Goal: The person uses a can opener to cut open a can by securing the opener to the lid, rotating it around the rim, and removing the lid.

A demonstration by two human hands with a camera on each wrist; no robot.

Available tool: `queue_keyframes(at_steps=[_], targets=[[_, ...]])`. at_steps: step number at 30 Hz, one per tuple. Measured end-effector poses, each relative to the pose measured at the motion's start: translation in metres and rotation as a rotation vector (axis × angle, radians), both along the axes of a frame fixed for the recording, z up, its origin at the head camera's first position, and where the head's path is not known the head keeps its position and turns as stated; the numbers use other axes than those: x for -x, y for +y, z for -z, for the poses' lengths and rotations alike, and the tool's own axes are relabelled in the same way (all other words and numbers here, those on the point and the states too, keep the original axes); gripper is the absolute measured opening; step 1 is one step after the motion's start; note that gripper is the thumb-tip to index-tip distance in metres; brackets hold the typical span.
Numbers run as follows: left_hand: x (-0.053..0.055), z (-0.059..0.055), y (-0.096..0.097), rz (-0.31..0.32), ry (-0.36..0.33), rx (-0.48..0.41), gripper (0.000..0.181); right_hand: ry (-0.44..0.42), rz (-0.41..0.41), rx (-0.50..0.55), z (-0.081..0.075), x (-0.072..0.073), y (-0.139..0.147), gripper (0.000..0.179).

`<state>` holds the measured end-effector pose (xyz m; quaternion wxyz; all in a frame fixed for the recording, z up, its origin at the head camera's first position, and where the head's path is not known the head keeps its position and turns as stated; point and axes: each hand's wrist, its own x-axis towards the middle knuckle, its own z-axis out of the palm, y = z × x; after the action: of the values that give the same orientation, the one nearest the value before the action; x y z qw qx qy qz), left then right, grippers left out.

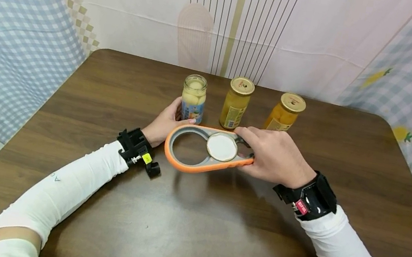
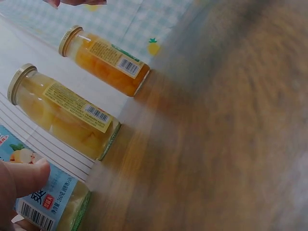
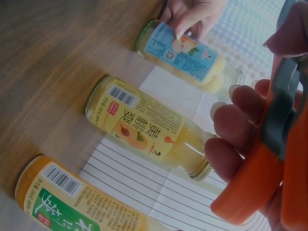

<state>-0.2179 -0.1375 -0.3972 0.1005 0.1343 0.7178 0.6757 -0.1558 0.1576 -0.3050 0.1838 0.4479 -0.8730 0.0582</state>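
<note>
Jars [image 1: 236, 105], three, one lidless in left hand [image 1: 167, 123]; one opener [image 1: 207, 162]

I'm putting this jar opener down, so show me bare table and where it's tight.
Free: the front of the wooden table, between the forearms; back left, past the left hand; right of the orange-fruit jar. Crowded: around that jar, the yellow-peach jar and the open jar, which the left hand grips while the right hand holds the opener nearby.

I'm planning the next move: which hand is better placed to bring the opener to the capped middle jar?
Probably the right hand: it grips the opener, near the middle jar. The left hand holds the lidless jar.
</note>
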Motion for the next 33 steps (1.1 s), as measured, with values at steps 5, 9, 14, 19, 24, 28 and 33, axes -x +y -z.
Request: queue_keyframes(at_steps=[5, 9, 14, 19, 24, 28, 33], targets=[[0.0005, -0.0003, 0.0002, -0.003, -0.005, 0.013, 0.066, -0.004, 0.002, -0.013, 0.001, -0.0004, -0.0007, 0.064], [0.0021, 0.0005, 0.0, -0.003, -0.003, 0.028, 0.067, -0.004, 0.002, -0.018, 0.0016, -0.0002, -0.0011, 0.065], [0.0037, 0.0007, -0.0004, -0.001, 0.003, 0.04, 0.067, -0.007, 0.001, -0.022, 0.0024, 0.0005, -0.0015, 0.064], [0.0036, -0.0007, -0.0001, -0.005, -0.007, 0.053, 0.068, -0.032, 0.004, -0.021, 0.0037, 0.0003, -0.0028, 0.062], [0.0042, -0.0024, 0.0009, -0.026, -0.02, 0.061, 0.07, -0.049, 0.002, -0.006, 0.0032, 0.0001, -0.0033, 0.06], [0.004, -0.002, -0.0003, -0.057, -0.04, 0.048, 0.073, -0.043, -0.013, 0.001, 0.0046, 0.0007, -0.0041, 0.058], [0.0, 0.0, -0.0037, -0.108, -0.073, 0.032, 0.073, -0.041, -0.024, 0.003, 0.0086, -0.0005, -0.0062, 0.057]])
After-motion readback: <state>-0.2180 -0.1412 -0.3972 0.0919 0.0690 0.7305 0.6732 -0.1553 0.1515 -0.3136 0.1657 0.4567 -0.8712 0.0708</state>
